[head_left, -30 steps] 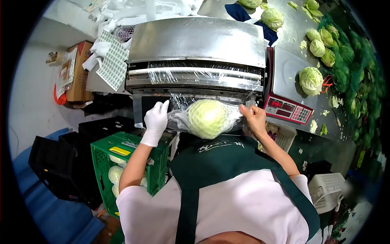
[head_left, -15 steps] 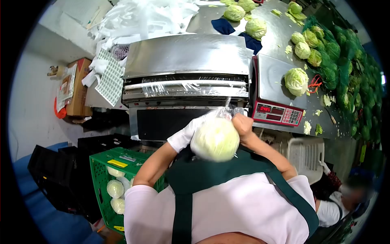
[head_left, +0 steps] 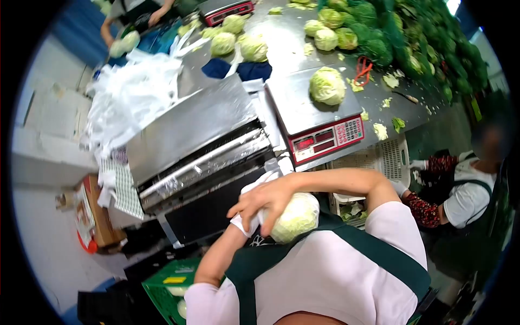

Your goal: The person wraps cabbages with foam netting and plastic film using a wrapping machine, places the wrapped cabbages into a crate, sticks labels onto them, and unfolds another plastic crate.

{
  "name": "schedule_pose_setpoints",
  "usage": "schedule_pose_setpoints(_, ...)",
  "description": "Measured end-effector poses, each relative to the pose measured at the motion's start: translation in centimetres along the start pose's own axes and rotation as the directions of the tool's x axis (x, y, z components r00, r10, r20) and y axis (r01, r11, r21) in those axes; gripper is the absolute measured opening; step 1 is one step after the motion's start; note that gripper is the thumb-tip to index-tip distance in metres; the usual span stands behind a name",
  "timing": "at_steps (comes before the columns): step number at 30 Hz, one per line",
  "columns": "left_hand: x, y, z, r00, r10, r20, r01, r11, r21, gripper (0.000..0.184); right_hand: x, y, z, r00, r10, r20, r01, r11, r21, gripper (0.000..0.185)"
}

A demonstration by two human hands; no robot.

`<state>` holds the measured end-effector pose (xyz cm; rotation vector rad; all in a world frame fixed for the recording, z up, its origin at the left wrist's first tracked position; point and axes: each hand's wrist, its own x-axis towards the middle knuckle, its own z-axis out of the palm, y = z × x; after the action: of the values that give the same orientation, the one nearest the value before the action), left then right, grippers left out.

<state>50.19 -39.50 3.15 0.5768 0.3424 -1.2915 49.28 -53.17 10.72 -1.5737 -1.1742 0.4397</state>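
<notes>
Nearest the wearer, a pale green cabbage [head_left: 297,218] is sitting close in front of the dark green apron [head_left: 338,230], with the right hand [head_left: 265,203] reaching across its left side. The right hand's fingers are spreading apart and curving downward, overlapping the white-gloved left hand [head_left: 259,183]; the left hand's fingers are mostly hiding beneath, so their state cannot be told. At lower left, a green crate [head_left: 162,281] is holding pale round items (only partly visible). Just beyond the hands, a metal wrapping machine [head_left: 189,130] is standing at a slant, with clear film showing along its front. To its right, a red-edged scale [head_left: 292,122] is bearing another cabbage [head_left: 327,85] on its plate. White plastic bags [head_left: 130,89] are heaping up behind the machine's left end. Farther across the metal bench [head_left: 287,32], loose cabbages [head_left: 253,47] are lying near dark blue cloths [head_left: 254,71], while green netting [head_left: 428,49] is covering produce at right. A co-worker [head_left: 468,189] is standing at far right, and another person [head_left: 138,13] is working at the upper left.
</notes>
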Motion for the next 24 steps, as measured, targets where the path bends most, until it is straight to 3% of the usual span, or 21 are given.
schedule_pose_setpoints(2, 1.3, 0.0, -0.5, 0.982, 0.126, -0.142, -0.131, 0.991, -0.026, 0.033, -5.6, 0.1, 0.2, 0.971, 0.224, -0.088, -0.201, 0.955, 0.216, 0.055)
schedule_pose_setpoints(4, 1.4, 1.1, 0.9, 0.93, 0.301, -0.209, -0.275, 0.95, 0.145, 0.034, -11.9, 1.5, 2.7, 0.869, 0.448, -0.209, -0.231, 0.742, 0.63, 0.065)
schedule_pose_setpoints(6, 0.9, 2.9, 5.8, 0.898, 0.44, 0.004, -0.384, 0.779, 0.495, 0.029, -16.1, 1.3, 6.1, 0.798, 0.518, -0.308, 0.104, 0.384, 0.918, 0.062)
schedule_pose_setpoints(8, 2.3, 4.0, 10.3, 0.916, 0.385, 0.115, -0.35, 0.621, 0.702, 0.033, -17.6, 1.1, 9.3, 0.612, 0.665, -0.429, 0.528, 0.061, 0.847, 0.056)
schedule_pose_setpoints(9, 4.2, 4.5, 12.0, 0.929, 0.329, 0.17, -0.326, 0.506, 0.798, 0.041, -18.6, 1.3, 10.5, 0.425, 0.817, -0.389, 0.619, 0.051, 0.784, 0.056)
schedule_pose_setpoints(10, 6.3, 5.0, 13.8, 0.938, 0.272, 0.216, -0.309, 0.372, 0.875, 0.049, -19.5, 1.6, 10.9, 0.226, 0.923, -0.311, 0.697, 0.07, 0.714, 0.056)
schedule_pose_setpoints(11, 8.6, 5.3, 15.6, 0.924, 0.284, 0.254, -0.326, 0.244, 0.913, 0.061, -19.8, 1.4, 10.4, 0.142, 0.916, -0.374, 0.763, 0.139, 0.631, 0.054)
schedule_pose_setpoints(12, 11.2, 5.5, 17.4, 0.911, 0.293, 0.29, -0.333, 0.112, 0.936, 0.073, -21.6, 2.5, 10.4, 0.151, 0.859, -0.49, 0.838, 0.152, 0.524, 0.052)
schedule_pose_setpoints(14, 17.1, 6.4, 20.1, 0.761, 0.301, 0.575, -0.516, -0.256, 0.817, 0.098, -23.6, 1.1, 7.4, 0.086, 0.793, -0.603, 0.89, 0.211, 0.404, 0.053)
schedule_pose_setpoints(16, 21.7, 6.8, 22.4, 0.836, 0.281, 0.472, -0.406, -0.264, 0.875, 0.105, -25.6, -0.3, 3.4, -0.114, 0.688, -0.717, 0.802, 0.489, 0.342, 0.059)
schedule_pose_setpoints(18, 28.2, 6.1, 21.0, 0.714, 0.473, 0.516, -0.292, -0.469, 0.834, 0.106, -28.5, -0.5, 0.2, -0.158, 0.573, -0.804, 0.729, 0.617, 0.296, 0.059)
schedule_pose_setpoints(20, 30.4, 6.6, 21.4, 0.77, 0.497, 0.4, -0.339, -0.212, 0.917, 0.099, -30.8, -0.5, -3.2, -0.303, 0.555, -0.774, 0.639, 0.721, 0.267, 0.06)
schedule_pose_setpoints(21, 30.3, 7.1, 21.8, 0.769, 0.502, 0.395, -0.333, -0.212, 0.919, 0.099, -31.6, -0.6, -4.8, -0.289, 0.521, -0.803, 0.593, 0.756, 0.277, 0.058)
schedule_pose_setpoints(22, 29.9, 7.8, 21.9, 0.844, 0.438, 0.309, -0.341, -0.004, 0.94, 0.091, -32.0, -0.4, -6.5, -0.285, 0.527, -0.8, 0.598, 0.751, 0.282, 0.058)
schedule_pose_setpoints(23, 29.2, 8.3, 22.0, 0.908, 0.351, 0.23, -0.316, 0.209, 0.926, 0.084, -32.3, -0.3, -8.0, -0.309, 0.421, -0.853, 0.457, 0.852, 0.255, 0.057)
schedule_pose_setpoints(24, 28.6, 8.7, 22.2, 0.91, 0.351, 0.22, -0.307, 0.215, 0.927, 0.084, -32.6, 0.0, -9.3, -0.312, 0.308, -0.899, 0.305, 0.928, 0.213, 0.055)
